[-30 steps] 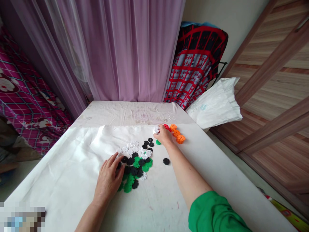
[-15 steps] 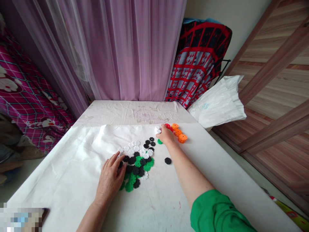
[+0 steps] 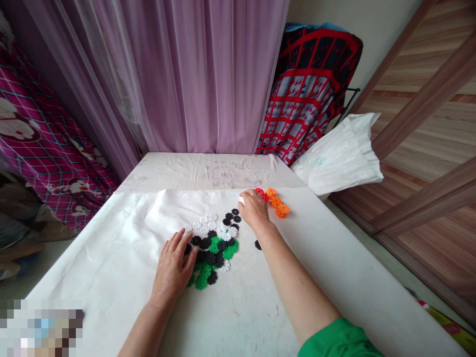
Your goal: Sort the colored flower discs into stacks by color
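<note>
My left hand (image 3: pixel 174 265) rests open, fingers spread, at the left edge of a loose pile of notched discs. White discs (image 3: pixel 203 223) lie at the pile's back, with black discs (image 3: pixel 210 258) and green discs (image 3: pixel 201 282) nearer me. My right hand (image 3: pixel 254 207) is palm down behind the pile, fingers bent over the cloth; a bit of white shows at its fingertips, and what lies under them is hidden. Red discs (image 3: pixel 261 194) and orange discs (image 3: pixel 282 210) sit just beyond and right of it. A lone black disc (image 3: pixel 258 244) is partly hidden by my right forearm.
A white cloth covers the table (image 3: pixel 122 277). Against its back right edge leans a white bag (image 3: pixel 334 156). Purple curtains (image 3: pixel 215 74) hang behind, and a red-and-black patterned cloth (image 3: pixel 297 99) drapes beyond the right corner. A blurred-out object occupies the lower left.
My right hand has shifted slightly and now covers the green disc and most of the white pieces seen near its fingers before. My left hand stays by the pile. The view has tilted slightly.
</note>
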{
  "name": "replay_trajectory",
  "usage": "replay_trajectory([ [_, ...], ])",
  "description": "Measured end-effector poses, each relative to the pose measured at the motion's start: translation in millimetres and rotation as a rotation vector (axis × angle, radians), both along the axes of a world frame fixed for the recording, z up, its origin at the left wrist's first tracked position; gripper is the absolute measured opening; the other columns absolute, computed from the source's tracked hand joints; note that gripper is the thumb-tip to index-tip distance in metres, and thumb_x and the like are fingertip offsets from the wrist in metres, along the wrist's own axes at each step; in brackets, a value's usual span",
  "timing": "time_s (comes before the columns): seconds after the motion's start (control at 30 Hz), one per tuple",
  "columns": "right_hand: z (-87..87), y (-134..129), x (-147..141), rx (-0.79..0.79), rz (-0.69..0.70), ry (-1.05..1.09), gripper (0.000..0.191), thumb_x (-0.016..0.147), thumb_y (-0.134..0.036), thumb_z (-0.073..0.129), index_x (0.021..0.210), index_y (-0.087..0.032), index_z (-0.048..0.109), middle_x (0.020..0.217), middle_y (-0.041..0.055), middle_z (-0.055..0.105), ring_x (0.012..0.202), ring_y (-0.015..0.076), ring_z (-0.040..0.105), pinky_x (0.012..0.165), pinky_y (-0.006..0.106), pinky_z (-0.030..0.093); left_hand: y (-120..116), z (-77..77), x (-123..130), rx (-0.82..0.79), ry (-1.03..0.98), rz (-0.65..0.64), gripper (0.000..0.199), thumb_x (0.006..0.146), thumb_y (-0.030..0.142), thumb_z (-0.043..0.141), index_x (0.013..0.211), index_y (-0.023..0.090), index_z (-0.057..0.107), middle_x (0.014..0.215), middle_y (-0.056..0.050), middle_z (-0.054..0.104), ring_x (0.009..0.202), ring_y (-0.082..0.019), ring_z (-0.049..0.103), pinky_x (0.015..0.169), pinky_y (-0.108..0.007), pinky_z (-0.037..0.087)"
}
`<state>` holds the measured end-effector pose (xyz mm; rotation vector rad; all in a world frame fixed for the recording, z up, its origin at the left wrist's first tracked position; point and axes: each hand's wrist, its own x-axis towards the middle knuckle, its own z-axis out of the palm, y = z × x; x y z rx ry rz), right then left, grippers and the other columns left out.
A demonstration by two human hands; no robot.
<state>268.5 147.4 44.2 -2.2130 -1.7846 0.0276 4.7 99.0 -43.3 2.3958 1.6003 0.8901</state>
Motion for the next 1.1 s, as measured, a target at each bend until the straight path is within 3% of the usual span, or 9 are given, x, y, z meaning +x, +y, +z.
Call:
replay_trajectory([
  [0.1, -13.3, -5, -34, -0.026, 0.246, 0.052, 0.043, 0.094, -0.035, 0.052, 0.136, -0.026, 0.057, 0.147, 0.0104, 0.050, 0.134, 0.0283, 0.044, 0.108, 0.047, 0.037, -3, -0.9, 1, -0.024, 0.070, -0.009, 0.057, 0.092, 0.053, 0.047, 0.139, 0.023, 0.054, 0.150, -0.012, 0.050, 0.141, -0.031, 0.042, 0.117, -0.057, 0.029],
  [0.27, -42.1, -29, -81, -0.139, 0.411, 0.085, 0.050, 0.098, -0.050, 0.045, 0.143, -0.031, 0.049, 0.158, 0.0103, 0.038, 0.145, 0.0332, 0.030, 0.112, 0.068, 0.021, -2, -3.3, -1, -0.055, 0.094, -0.028, 0.070, 0.092, 0.058, 0.043, 0.149, 0.019, 0.041, 0.154, -0.015, 0.045, 0.144, -0.031, 0.037, 0.117, -0.056, 0.028],
  [0.37, -45.2, -49, -92, -0.118, 0.509, 0.082, 0.045, 0.100, -0.046, 0.042, 0.141, -0.032, 0.051, 0.158, 0.0090, 0.038, 0.145, 0.0288, 0.030, 0.114, 0.065, 0.019, 0, -5.4, -3, -0.050, 0.085, -0.033, 0.068, 0.093, 0.056, 0.041, 0.150, 0.018, 0.039, 0.154, -0.015, 0.045, 0.145, -0.030, 0.037, 0.117, -0.055, 0.029],
  [0.5, -42.2, -73, -89, -0.047, 0.652, 0.138, 0.035, 0.102, -0.038, 0.041, 0.130, -0.032, 0.060, 0.147, 0.0036, 0.053, 0.140, 0.0233, 0.039, 0.117, 0.057, 0.020, 0, -7.9, -2, -0.023, 0.096, -0.002, 0.064, 0.094, 0.052, 0.040, 0.149, 0.019, 0.042, 0.153, -0.016, 0.046, 0.143, -0.031, 0.039, 0.116, -0.055, 0.028],
  [0.63, -46.4, -104, -70, 0.151, 0.588, 0.193, 0.023, 0.098, -0.027, 0.049, 0.107, -0.027, 0.071, 0.128, 0.0024, 0.067, 0.124, 0.0208, 0.055, 0.112, 0.045, 0.032, 4, -4.9, 2, -0.031, 0.147, 0.100, 0.068, 0.093, 0.056, 0.041, 0.147, 0.016, 0.045, 0.152, -0.019, 0.045, 0.142, -0.037, 0.038, 0.115, -0.060, 0.026],
  [0.73, -55.0, -131, -54, 0.254, 0.430, 0.201, 0.019, 0.093, -0.018, 0.052, 0.090, -0.023, 0.070, 0.101, 0.0042, 0.073, 0.097, 0.0187, 0.064, 0.091, 0.035, 0.046, 22, 3.1, 8, -0.086, 0.184, 0.114, 0.073, 0.092, 0.062, 0.038, 0.144, 0.012, 0.047, 0.151, -0.021, 0.046, 0.143, -0.039, 0.036, 0.115, -0.061, 0.023],
  [0.8, -62.2, -144, -47, 0.291, 0.343, 0.194, 0.017, 0.089, -0.014, 0.054, 0.083, -0.022, 0.068, 0.090, 0.0042, 0.072, 0.088, 0.0193, 0.063, 0.082, 0.033, 0.047, 37, 9.6, 16, -0.135, 0.190, 0.056, 0.072, 0.091, 0.064, 0.037, 0.142, 0.015, 0.049, 0.151, -0.019, 0.046, 0.143, -0.038, 0.036, 0.115, -0.061, 0.023],
  [0.93, -75.0, -150, -40, 0.356, 0.296, 0.243, 0.016, 0.085, -0.012, 0.055, 0.085, -0.023, 0.067, 0.092, 0.0045, 0.070, 0.088, 0.0198, 0.063, 0.083, 0.031, 0.048, 54, 18.1, 42, -0.179, 0.212, -0.193, 0.059, 0.093, 0.060, 0.038, 0.137, 0.026, 0.055, 0.148, -0.012, 0.052, 0.142, -0.031, 0.040, 0.114, -0.057, 0.029],
  [1.1, -83.0, -140, -30, 0.411, 0.217, 0.343, 0.018, 0.087, -0.014, 0.050, 0.084, -0.022, 0.066, 0.087, 0.0054, 0.069, 0.087, 0.0198, 0.064, 0.082, 0.031, 0.050, 18, 13.2, 59, -0.133, 0.237, -0.381, 0.059, 0.091, 0.062, 0.043, 0.140, 0.030, 0.054, 0.149, -0.008, 0.052, 0.142, -0.026, 0.041, 0.116, -0.049, 0.031],
])
